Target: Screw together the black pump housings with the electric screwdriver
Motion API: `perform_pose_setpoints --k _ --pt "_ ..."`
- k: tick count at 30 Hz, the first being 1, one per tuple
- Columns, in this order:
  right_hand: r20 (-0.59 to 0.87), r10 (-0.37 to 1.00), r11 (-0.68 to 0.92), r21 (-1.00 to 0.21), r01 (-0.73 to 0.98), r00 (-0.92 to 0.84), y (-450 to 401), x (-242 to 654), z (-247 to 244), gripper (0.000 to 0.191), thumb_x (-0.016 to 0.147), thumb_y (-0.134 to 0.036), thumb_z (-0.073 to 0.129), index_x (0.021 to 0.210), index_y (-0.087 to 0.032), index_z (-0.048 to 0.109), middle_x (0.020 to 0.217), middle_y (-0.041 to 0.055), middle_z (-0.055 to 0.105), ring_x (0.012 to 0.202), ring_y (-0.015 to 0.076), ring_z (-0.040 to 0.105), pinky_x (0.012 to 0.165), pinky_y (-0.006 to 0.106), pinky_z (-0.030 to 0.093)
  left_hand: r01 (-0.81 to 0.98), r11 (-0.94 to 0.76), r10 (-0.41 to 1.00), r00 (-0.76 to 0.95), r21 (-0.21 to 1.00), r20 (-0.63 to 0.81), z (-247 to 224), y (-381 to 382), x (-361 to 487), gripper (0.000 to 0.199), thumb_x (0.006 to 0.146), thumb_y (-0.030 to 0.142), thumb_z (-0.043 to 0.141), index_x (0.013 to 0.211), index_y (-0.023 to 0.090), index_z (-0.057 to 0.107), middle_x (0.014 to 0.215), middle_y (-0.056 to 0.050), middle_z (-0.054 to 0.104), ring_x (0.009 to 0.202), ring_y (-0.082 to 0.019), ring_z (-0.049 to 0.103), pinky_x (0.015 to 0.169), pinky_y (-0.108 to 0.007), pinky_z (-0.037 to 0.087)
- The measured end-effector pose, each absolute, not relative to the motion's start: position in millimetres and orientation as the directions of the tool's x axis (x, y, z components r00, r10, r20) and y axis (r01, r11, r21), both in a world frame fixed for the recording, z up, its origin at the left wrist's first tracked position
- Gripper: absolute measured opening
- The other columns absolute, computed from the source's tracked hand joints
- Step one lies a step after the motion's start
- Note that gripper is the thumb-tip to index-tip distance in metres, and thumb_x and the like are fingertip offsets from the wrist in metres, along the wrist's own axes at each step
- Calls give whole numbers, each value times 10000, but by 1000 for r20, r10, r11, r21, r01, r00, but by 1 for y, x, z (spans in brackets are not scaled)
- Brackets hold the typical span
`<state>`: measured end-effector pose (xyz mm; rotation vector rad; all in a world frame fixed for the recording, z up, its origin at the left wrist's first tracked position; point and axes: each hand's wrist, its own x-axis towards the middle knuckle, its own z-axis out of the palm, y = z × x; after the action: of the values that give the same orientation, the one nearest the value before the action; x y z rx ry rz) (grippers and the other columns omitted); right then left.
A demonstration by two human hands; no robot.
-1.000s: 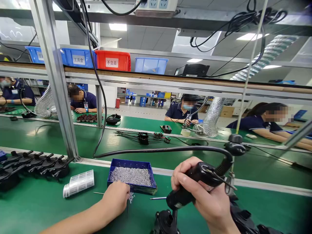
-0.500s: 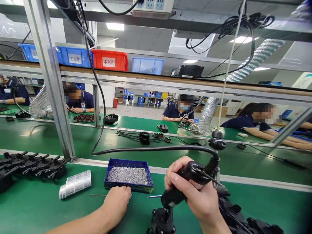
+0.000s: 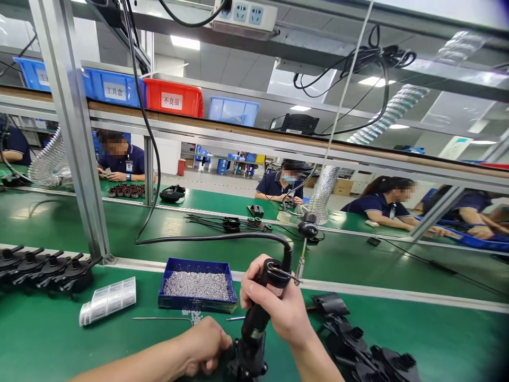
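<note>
My right hand (image 3: 274,302) is wrapped round a black electric screwdriver (image 3: 254,323), which stands nearly upright with its lower end at a black plastic housing (image 3: 246,366). The screwdriver hangs from a cord and a black cable leaves its top. My left hand (image 3: 204,345) is closed, fingertips pinched at the housing's left side; what they hold, if anything, is hidden. Behind it lie several tiny shiny nuts (image 3: 193,316) and a thin metal rod (image 3: 161,318). A blue tray (image 3: 199,304) full of small silver pieces (image 3: 194,285) sits farther back.
A roll of white labels (image 3: 108,301) lies left of the tray. Black housings stand in a row at far left (image 3: 47,269) and others lie at right (image 3: 369,350). A metal post (image 3: 73,132) rises at left. Co-workers (image 3: 282,180) sit across the benches.
My left hand has moved from the tray's front edge down and right to the housing, uncovering the loose nuts. My right hand has brought the screwdriver from tilted to nearly upright over the housing.
</note>
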<state>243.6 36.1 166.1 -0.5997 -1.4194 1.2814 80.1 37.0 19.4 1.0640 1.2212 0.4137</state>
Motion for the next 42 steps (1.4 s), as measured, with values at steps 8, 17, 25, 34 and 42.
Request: perform_pose_setpoints --k 8,17,25,34,42 --pt "361 887 292 -922 -256 -287 37 244 163 394 898 -514 902 920 -226 635 670 -7 689 585 206 666 594 325 513 115 686 617 432 719 -658 31 36 76 383 762 236 705 578 239 369 472 96 284 343 -45 210 390 -203 125" --pt "357 883 289 -925 -246 -306 37 245 163 393 907 -518 898 925 -233 628 679 -14 688 590 209 670 603 332 524 104 683 614 454 723 -646 51 42 53 278 627 274 869 860 168 761 483 100 370 389 -62 302 395 -170 208" --pt "368 876 279 -914 -295 -313 37 243 164 361 898 -460 902 931 -224 631 703 -19 692 591 187 673 611 312 527 223 454 797 331 863 -505 29 26 73 537 518 409 978 875 223 624 625 92 589 532 -103 447 492 -259 349" --pt "422 840 326 -895 -305 -341 46 247 155 340 944 -450 880 952 -228 622 702 -13 704 574 193 688 580 309 546 249 527 793 198 813 -575 36 25 86 481 533 275 931 841 246 563 624 94 610 625 -143 546 591 -285 408" --pt "408 857 257 -868 -425 -316 48 241 153 339 904 -417 901 930 -223 624 688 -14 699 553 175 661 563 301 539 310 494 773 271 813 -573 39 39 79 460 443 321 933 709 247 564 576 82 627 562 -135 525 579 -302 396"
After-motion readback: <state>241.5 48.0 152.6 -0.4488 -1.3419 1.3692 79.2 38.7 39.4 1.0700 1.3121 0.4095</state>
